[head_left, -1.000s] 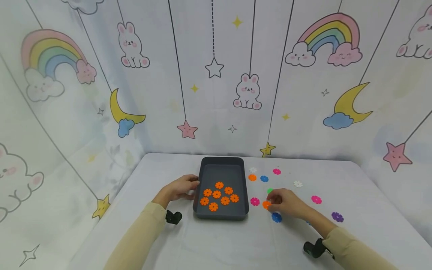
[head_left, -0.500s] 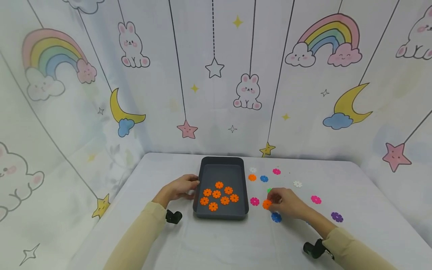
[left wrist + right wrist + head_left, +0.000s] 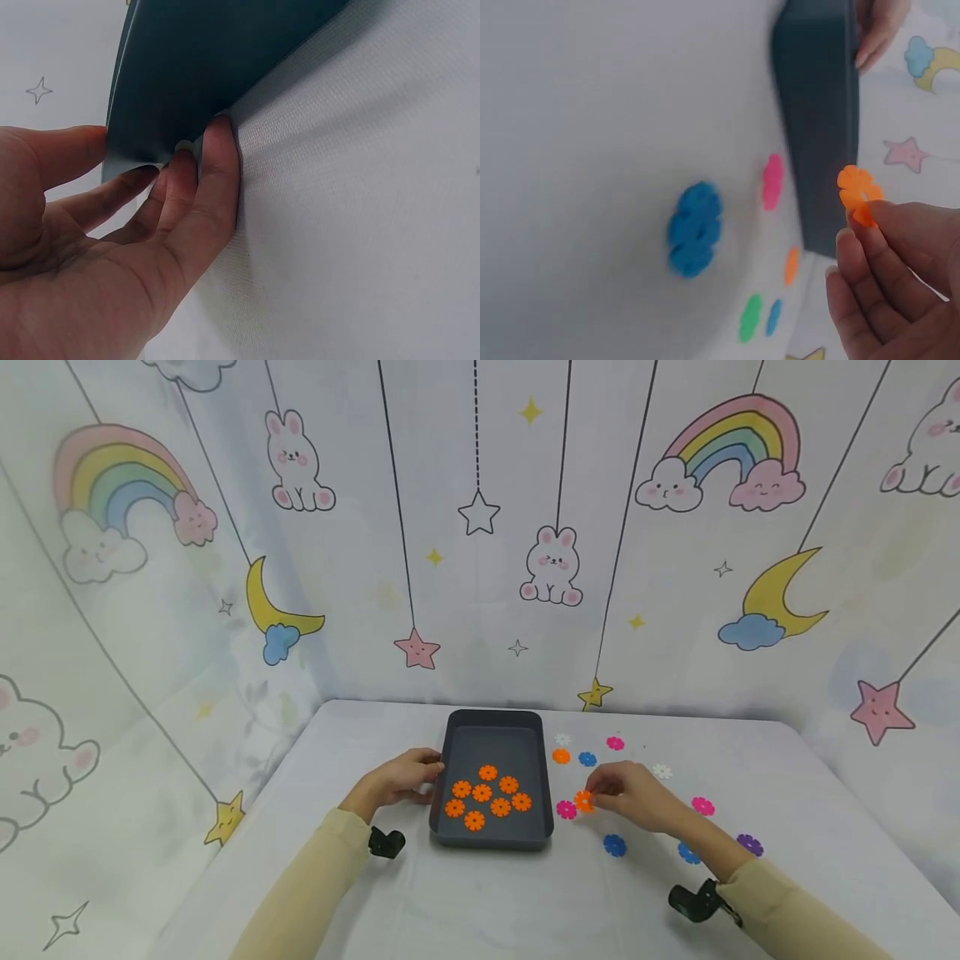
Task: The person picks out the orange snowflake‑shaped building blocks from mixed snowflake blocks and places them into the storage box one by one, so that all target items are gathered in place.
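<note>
My right hand (image 3: pixel 637 793) pinches an orange flower-shaped disc (image 3: pixel 584 802) between thumb and index finger. It is raised off the table, just right of a dark grey tray (image 3: pixel 491 843). The right wrist view shows the notched orange disc (image 3: pixel 855 187) at the fingertips, the other fingers below. My left hand (image 3: pixel 401 777) holds the tray's left side. In the left wrist view the thumb meets the rim of the tray (image 3: pixel 195 67) and the fingers reach its lower outer wall. Several orange discs (image 3: pixel 482 792) lie flat in the tray's nearer half.
Right of the tray, loose flower discs are scattered on the white cloth: pink (image 3: pixel 566 810), blue (image 3: pixel 615 845), orange (image 3: pixel 561 757), white (image 3: pixel 662 772) and purple (image 3: pixel 750 844). The right wrist view also shows a green disc (image 3: pixel 751 319). A patterned curtain (image 3: pixel 480 610) stands behind.
My right hand has lifted the orange disc off the cloth and moved it up and left toward the tray. The left hand and tray stay put.
</note>
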`<state>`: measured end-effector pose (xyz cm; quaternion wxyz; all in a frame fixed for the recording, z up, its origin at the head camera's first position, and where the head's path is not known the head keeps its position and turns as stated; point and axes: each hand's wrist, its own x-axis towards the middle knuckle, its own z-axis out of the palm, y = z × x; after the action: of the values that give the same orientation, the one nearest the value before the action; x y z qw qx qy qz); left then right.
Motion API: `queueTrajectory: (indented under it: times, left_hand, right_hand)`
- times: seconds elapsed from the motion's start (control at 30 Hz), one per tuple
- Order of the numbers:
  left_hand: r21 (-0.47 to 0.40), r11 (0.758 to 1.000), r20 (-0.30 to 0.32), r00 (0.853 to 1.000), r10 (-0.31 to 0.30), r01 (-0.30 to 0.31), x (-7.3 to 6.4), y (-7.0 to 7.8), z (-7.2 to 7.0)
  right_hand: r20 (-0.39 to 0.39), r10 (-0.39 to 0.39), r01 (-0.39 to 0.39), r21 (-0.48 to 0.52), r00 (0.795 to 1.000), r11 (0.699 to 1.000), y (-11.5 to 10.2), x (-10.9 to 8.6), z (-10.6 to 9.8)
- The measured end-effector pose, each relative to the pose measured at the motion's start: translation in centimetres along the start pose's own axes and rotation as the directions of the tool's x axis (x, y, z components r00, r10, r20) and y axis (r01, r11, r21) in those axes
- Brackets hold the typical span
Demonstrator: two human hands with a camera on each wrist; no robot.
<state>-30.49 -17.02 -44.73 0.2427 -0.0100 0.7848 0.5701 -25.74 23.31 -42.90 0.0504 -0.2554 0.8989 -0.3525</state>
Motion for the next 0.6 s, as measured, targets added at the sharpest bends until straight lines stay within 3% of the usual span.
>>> queueTrajectory:
  times: [0.27, 0.6]
  left_hand:
    - [0.006, 1.000, -0.006, 1.000, -0.002, 0.002, 0.1, 0.0, -0.1]
    - [0.012, 1.000, -0.013, 1.000, -0.003, 0.003, 0.2, -0.2, 0.0]
  right_hand:
    - [0.028, -0.046, 0.044, 0.050, 0.999, 0.998, -3.2, 2.1, 0.8]
    - [0.088, -0.140, 0.132, 0.088, 0.986, 0.987, -5.1, 4.3, 3.4]
